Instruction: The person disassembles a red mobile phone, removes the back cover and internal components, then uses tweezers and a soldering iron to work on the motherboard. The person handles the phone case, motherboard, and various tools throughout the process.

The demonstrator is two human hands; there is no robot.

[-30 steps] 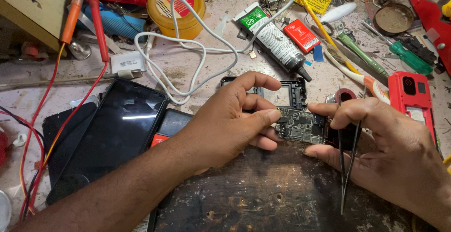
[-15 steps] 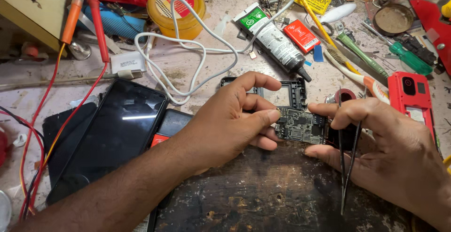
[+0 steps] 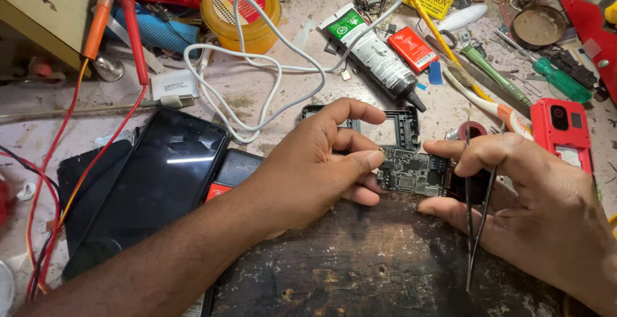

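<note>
1. Cluttered, stained workbench [image 3: 270, 92]; dark worn board [image 3: 360, 265] nearest.
2. Left hand [image 3: 321, 163] pinching circuit board's [image 3: 411, 170] left end.
3. Right hand [image 3: 527, 195] clasping right end, tweezers [image 3: 479, 220] tucked between fingers, tips pointing down.
4. Circuit board lying lengthwise, left-right, between both hands, above black phone frame [image 3: 402, 127].

A small dark circuit board [image 3: 411, 174] lies flat at the top edge of the dark wooden board [image 3: 360, 259]. Thin metal tweezers [image 3: 479, 208] point down over that wooden board, just right of it.
</note>
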